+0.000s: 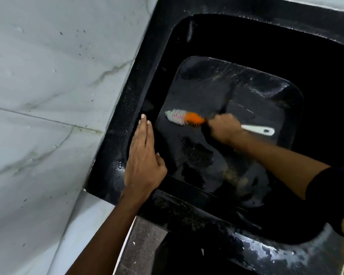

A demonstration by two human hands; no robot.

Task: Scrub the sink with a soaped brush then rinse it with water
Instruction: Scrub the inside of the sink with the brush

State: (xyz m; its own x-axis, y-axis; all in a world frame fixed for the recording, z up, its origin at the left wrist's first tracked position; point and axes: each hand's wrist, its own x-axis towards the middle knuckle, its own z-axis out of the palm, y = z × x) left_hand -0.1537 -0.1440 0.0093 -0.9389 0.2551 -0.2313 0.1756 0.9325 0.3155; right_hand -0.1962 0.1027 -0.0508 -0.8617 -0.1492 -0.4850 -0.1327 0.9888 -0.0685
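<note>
A black, wet sink fills the middle and right of the head view. My right hand grips the white handle of a brush with orange and white bristles. The bristle head lies against the sink's floor, toward its left side, and the handle's end sticks out behind my fist. My left hand rests flat on the sink's left rim, fingers straight and together. Soapy smears and wet patches show on the sink floor below the brush.
A pale marble-patterned tiled wall stands to the left of the sink. The black counter edge runs along the front, wet and speckled. A dark floor shows below it. No tap is in view.
</note>
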